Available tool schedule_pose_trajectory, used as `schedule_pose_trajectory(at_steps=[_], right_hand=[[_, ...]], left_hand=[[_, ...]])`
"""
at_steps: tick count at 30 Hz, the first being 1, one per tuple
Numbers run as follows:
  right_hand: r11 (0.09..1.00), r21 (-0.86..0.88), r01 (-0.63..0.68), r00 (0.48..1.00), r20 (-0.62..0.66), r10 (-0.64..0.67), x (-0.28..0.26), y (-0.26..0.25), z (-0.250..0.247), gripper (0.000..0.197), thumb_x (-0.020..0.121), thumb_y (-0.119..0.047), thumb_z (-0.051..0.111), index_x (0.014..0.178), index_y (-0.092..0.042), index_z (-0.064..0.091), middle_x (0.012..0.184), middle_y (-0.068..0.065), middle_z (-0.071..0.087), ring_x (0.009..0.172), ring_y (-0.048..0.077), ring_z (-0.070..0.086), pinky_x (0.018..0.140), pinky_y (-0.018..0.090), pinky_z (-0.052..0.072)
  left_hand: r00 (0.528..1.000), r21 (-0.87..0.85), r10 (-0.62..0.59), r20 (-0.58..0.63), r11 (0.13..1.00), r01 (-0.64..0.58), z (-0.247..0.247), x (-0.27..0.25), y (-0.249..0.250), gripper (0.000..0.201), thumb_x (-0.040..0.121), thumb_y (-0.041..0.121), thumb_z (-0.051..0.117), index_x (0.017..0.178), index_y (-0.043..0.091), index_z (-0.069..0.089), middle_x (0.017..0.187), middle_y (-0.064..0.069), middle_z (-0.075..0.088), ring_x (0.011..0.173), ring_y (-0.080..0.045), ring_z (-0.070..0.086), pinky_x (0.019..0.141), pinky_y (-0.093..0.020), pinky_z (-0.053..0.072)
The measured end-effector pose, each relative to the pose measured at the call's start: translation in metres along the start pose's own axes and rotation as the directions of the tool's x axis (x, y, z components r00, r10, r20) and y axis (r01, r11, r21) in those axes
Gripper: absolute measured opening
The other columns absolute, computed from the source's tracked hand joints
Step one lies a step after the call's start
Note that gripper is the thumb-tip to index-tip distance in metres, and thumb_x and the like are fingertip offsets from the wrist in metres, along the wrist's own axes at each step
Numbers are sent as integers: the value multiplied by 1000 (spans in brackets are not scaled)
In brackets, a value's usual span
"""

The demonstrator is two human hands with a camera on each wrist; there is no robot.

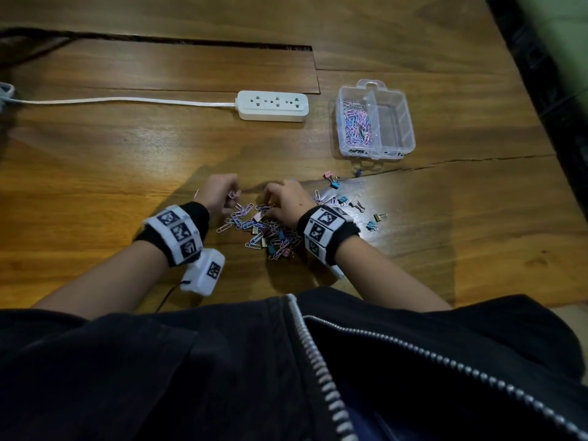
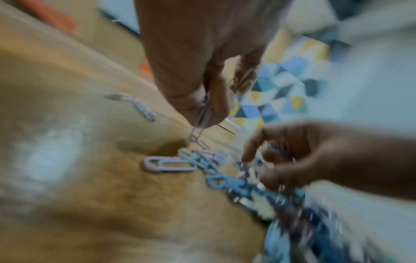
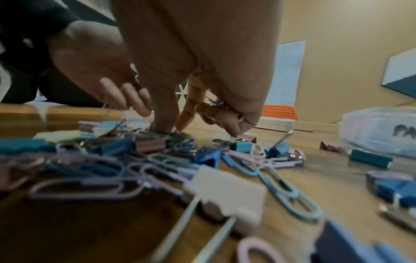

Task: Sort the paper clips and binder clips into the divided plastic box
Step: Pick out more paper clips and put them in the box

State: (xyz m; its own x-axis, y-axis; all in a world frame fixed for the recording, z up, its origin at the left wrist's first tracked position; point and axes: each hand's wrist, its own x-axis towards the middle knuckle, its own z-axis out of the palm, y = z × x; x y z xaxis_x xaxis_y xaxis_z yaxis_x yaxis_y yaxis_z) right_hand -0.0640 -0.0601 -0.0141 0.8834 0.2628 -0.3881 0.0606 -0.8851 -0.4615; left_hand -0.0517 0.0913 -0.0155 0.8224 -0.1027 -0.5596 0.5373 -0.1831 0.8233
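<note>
The left hand [image 2: 202,58] is pinching a paper clip [image 2: 202,117] between its fingers. The right hand [image 1: 284,203] is holding gathered clips in curled fingers while touching the pile [image 1: 267,232] beneath. The divided box [image 1: 375,119] is sitting well beyond on the surface [image 1: 127,148].

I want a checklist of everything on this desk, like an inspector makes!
Surface: brown wooden table, a long crack near the box.
Job's things: clear divided plastic box, pastel paper clips in its left compartment, right compartment looks empty; mixed pile of clips between the hands; loose binder clips scattered to the right.
Clutter: white power strip.
Grippers: left hand pinches a purple paper clip; right hand holds several paper clips while its fingertips touch the pile.
Cables: white cord running left from the strip.
Surroundings: orange chair beyond the table.
</note>
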Motion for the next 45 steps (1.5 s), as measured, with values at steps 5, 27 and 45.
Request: schedule_pose_trajectory(at_steps=[5,27,45], right_hand=[[999,-53,5,999,39,-3,-1,-2,4,20,89,-18,55,103,-4,55,115,12,50,106,24,49,95,34,42],[884,442,-153,987,33,155,-27,14,-1,8,81,-14,66,86,-10,61,87,-1,57,77,11,54,60,17,41],[894,419,-158,983,-22,184,-28,25,2,26,87,-13,58,65,-15,46,87,7,56,82,19,52,73,27,42]], left_hand=[[997,-119,-58,42,991,63,-14,-6,7,27,81,-6,36,62,12,36,62,-2,41,31,-2,36,28,-11,26],[987,418,25,157,904,-89,-11,-12,-16,16,95,14,42,79,15,41,68,-1,45,49,-9,43,44,-20,33],[986,868,83,142,469,-164,-11,-21,-9,32,75,37,71,93,18,54,81,6,50,81,-14,48,70,-26,40]])
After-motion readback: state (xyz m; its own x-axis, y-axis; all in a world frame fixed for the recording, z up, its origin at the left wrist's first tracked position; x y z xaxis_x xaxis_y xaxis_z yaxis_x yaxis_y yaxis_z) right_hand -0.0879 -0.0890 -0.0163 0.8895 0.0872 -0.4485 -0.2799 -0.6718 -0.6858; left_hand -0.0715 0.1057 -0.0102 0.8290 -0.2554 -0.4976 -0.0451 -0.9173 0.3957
